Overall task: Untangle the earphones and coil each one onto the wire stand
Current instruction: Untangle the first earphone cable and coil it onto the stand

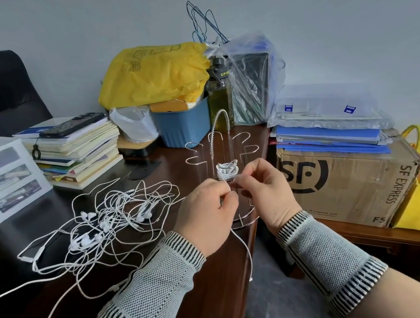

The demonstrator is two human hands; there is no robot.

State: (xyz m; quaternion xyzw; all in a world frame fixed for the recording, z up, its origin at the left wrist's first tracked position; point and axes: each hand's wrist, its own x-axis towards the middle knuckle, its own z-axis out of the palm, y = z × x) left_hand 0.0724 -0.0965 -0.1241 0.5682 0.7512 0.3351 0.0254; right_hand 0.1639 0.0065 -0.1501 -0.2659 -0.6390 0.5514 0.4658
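You are mid-coil: both hands, left (pixel 206 206) and right (pixel 262 187), pinch one cord (pixel 242 244) just before the stand (pixel 225 154), apparently finishing its bundle (pixel 227 171). Next, secure the tail, then tackle the tangle (pixel 111 217) left of the stand.

Your grips, left hand (pixel 205 206) and right hand (pixel 264 186), pinched a thin, smooth white plastic-coated cord (pixel 242 244). Just beyond them stood the wire stand (pixel 221 141) of bright, shiny metal. The surface (pixel 204 277) under your grips was dark, glossy polished wood. Your wrist cuffs (pixel 152 280) looked like knitted, textured cloth. Right of your grips sat a matt cardboard box (pixel 348 185).
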